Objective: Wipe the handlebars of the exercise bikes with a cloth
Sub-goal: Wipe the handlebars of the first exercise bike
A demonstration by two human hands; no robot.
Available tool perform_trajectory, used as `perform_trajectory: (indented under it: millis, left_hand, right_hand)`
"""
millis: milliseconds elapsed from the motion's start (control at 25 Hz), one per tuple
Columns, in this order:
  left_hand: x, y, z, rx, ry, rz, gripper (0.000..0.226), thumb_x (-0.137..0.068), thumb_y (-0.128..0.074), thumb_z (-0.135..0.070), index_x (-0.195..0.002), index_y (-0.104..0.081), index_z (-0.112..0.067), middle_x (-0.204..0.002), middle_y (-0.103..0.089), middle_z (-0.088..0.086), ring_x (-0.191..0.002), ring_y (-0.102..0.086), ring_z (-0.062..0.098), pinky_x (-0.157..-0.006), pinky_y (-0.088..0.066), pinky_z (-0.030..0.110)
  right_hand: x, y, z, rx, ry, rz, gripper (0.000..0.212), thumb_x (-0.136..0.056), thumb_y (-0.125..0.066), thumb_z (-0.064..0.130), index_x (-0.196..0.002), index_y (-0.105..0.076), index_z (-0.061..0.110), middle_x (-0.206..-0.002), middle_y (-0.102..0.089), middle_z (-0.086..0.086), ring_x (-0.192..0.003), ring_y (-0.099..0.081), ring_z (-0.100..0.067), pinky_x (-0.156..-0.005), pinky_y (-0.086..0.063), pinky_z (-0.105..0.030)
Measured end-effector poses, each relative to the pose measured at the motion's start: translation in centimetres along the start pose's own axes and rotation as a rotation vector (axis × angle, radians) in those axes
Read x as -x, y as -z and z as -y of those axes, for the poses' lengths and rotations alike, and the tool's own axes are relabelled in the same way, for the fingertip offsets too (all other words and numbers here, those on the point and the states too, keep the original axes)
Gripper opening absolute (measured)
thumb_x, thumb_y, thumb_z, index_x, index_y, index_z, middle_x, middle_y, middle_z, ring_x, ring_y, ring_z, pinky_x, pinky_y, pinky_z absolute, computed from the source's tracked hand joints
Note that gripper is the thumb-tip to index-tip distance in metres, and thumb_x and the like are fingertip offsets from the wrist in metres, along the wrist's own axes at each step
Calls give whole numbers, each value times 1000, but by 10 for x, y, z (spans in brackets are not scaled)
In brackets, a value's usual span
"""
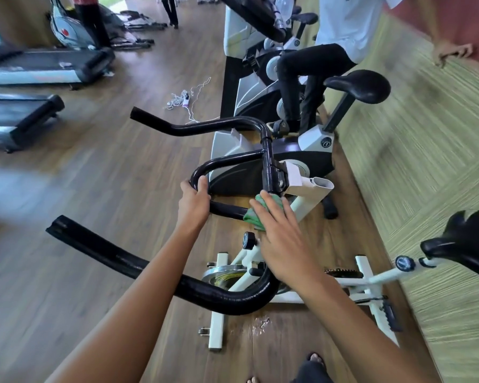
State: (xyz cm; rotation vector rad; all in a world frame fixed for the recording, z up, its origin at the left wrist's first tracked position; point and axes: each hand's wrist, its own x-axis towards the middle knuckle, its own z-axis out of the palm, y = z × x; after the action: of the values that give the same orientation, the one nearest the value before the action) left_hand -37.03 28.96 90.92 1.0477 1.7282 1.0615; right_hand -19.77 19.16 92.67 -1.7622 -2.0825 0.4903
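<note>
**Head view: cloth pressed to the middle of the handlebars**

Head camera looks down over the black handlebars (227, 297) of a white-framed exercise bike (368, 280). The left hand (195, 201) grips the small inner loop of the bar, its fingers curled round the tube. The right hand (281, 239) lies with fairly straight fingers over a bunched green cloth (253, 217) and presses it against the bar just beside the central stem (268, 161). The cloth sits between the palm and the tube, touching both, and a fold of it sticks out on the left under the fingers. The two hands are near each other on the same short crosspiece. The bike's black saddle (465, 241) shows at the right edge. Beyond stands a second bike (310, 139), with a person in a white shirt and dark trousers (315, 67) beside it. A treadmill (39, 67) stands at the left on the wooden floor (122, 175), where a tangled white cable (183, 99) lies.
</note>
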Motion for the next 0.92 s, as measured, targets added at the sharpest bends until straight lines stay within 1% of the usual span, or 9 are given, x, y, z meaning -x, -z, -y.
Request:
perform_trajectory:
  millis: [80, 160, 320, 440, 520, 640, 760, 840, 920]
  left_hand:
    - [-3, 0, 3, 0, 7, -6, 42, -101, -36, -50, -126, -41, -16, -92, -62, 0, -89, -59, 18, -93, -49, 47]
    - [-5, -1, 4, 5, 8, -6, 42, -101, -36, -51, -126, -40, -18, -92, -62, 0, -89, -60, 19, -95, -50, 49]
    - [-6, 0, 5, 13, 5, 4, 36, -102, -35, -51, -122, -38, -22, -92, -62, 1, -90, -61, 20, -95, -51, 50]
    - [-4, -1, 4, -5, -14, -4, 40, -102, -35, -50, -127, -38, -18, -93, -62, 1, -88, -60, 19, -94, -51, 50]
    - [-3, -2, 3, -16, -21, -9, 43, -102, -35, -49, -130, -38, -16, -97, -62, 3, -88, -59, 19, -93, -52, 49]
    - [0, -1, 2, -24, -27, -7, 44, -103, -34, -48, -131, -37, -15, -100, -61, 5, -90, -59, 19, -92, -52, 48]
    - [2, -1, 2, -19, -26, -1, 43, -104, -34, -47, -131, -36, -14, -99, -61, 5, -91, -60, 19, -90, -52, 46]
    - [3, -2, 0, -19, -30, -4, 43, -104, -34, -46, -132, -35, -14, -98, -60, 5, -88, -59, 17, -90, -52, 45]
    - [2, -2, 0, -19, -26, -12, 43, -104, -34, -47, -133, -35, -15, -99, -60, 5, -89, -58, 18, -92, -52, 46]
  right_hand:
    - [12, -4, -1, 8, 5, 4, 66, -101, -43, 9, -157, -18, 33, -164, 0, 18, -151, 11, -16, -124, -6, -37]
    - [5, -3, -4, -5, 11, 11, 68, -101, -44, 8, -157, -15, 34, -164, 2, 18, -151, 12, -16, -124, -6, -37]
    - [-9, -1, -2, -27, -5, -6, 72, -100, -45, 6, -157, -12, 33, -164, 3, 16, -151, 11, -18, -125, -7, -40]
    - [18, -10, -1, -27, 11, -31, 71, -99, -46, 5, -157, -15, 33, -164, 4, 18, -151, 11, -17, -123, -6, -34]
    - [21, -11, -4, -56, 8, -13, 71, -99, -46, 6, -156, -15, 34, -163, 6, 20, -151, 10, -15, -122, -6, -33]
    - [-4, -6, -5, -164, -49, 30, 70, -102, -43, 7, -157, -12, 37, -162, 11, 22, -151, 12, -11, -123, -6, -37]
    - [3, -8, -6, -283, -48, -14, 66, -102, -44, 8, -155, -20, 38, -162, 5, 24, -151, 3, -8, -124, -9, -36]
    - [32, -13, -7, -434, -15, -48, 62, -103, -46, 10, -150, -27, 46, -159, 0, 34, -149, -4, 1, -123, -13, -31]
    - [46, -10, -7, -607, -56, -11, 61, -104, -45, 11, -140, -30, 57, -152, 0, 46, -146, -5, 10, -123, -14, -29]
